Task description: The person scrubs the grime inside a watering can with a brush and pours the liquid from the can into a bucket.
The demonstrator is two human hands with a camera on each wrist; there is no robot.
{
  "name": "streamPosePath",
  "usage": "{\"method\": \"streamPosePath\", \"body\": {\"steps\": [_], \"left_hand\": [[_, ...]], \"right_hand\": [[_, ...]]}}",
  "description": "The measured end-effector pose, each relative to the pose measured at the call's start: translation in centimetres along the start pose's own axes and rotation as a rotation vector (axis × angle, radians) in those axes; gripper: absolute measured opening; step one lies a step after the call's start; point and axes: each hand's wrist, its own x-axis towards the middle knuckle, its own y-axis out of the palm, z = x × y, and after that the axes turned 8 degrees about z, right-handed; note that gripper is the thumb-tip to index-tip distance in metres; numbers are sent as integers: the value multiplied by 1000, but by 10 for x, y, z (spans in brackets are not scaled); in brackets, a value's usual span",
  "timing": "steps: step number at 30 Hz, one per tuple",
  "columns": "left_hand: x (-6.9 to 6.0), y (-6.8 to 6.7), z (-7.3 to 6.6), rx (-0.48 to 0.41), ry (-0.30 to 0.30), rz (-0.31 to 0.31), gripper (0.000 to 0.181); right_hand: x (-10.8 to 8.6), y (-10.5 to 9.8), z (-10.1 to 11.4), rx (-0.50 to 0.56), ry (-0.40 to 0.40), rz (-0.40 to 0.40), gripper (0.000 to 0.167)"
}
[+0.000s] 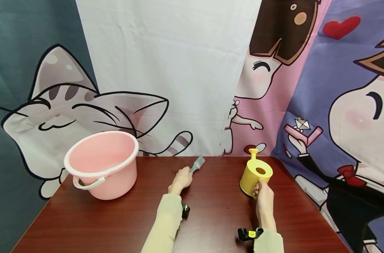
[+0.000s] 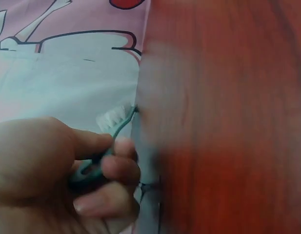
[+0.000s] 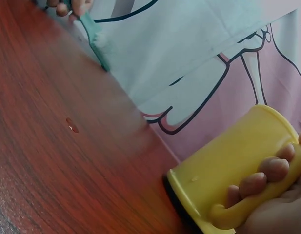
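Observation:
My left hand [image 1: 181,180] grips the handle of a small green scrub brush [image 1: 197,164] over the back middle of the table. Its pale bristles [image 2: 113,118] face away from the tabletop, and the fingers wrap the looped handle in the left wrist view. On the right, my right hand [image 1: 264,196] holds a yellow watering can [image 1: 252,175] by its handle, fingers curled round it. The can's spout points to the back. Whether its base touches the table I cannot tell. In the right wrist view the brush [image 3: 94,41] appears at top left.
A pink bucket [image 1: 119,179] with its handle lowered stands on the left of the brown table [image 1: 211,218]. A small wet drop [image 3: 72,125] lies on the tabletop. Behind the table's back edge hangs a printed cartoon cloth [image 1: 179,70].

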Motion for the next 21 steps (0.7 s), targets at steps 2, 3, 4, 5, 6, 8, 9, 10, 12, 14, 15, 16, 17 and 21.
{"method": "streamPosePath", "body": {"steps": [2, 3, 4, 5, 6, 8, 9, 10, 12, 14, 15, 16, 17, 21], "left_hand": [[-2, 1, 2, -37, 52, 7, 20], [-3, 2, 3, -56, 76, 9, 21], [-3, 3, 4, -65, 98, 7, 23], [-4, 3, 5, -64, 116, 0, 25], [-4, 3, 6, -58, 135, -12, 26], [-5, 2, 6, -49, 158, -30, 29], [-6, 1, 7, -45, 164, -37, 31], [-7, 0, 8, -46, 165, -44, 32], [-9, -1, 9, -46, 170, -49, 35], [-12, -2, 12, -57, 169, -45, 36], [-13, -3, 13, -63, 169, -40, 36], [-15, -3, 14, -71, 164, -34, 36], [-16, -3, 15, -76, 161, -29, 36], [-21, -5, 17, -96, 148, -4, 35]], "right_hand": [[-3, 5, 4, 34, 23, -34, 37], [3, -2, -7, 55, -3, -29, 36], [12, -9, -21, 51, -17, -51, 36], [20, -16, -32, 52, -8, -65, 37], [25, -17, -37, 26, 8, -101, 38], [29, -19, -42, 9, 34, -144, 40], [31, -21, -46, 11, 36, -149, 40], [33, -22, -47, 12, 47, -155, 39], [32, -21, -46, 3, 66, -168, 39], [31, -20, -44, 5, 70, -157, 39], [31, -19, -44, 0, 71, -152, 39], [31, -19, -45, -1, 73, -147, 39], [31, -19, -45, -3, 76, -142, 39], [31, -16, -48, -18, 84, -126, 38]]}}
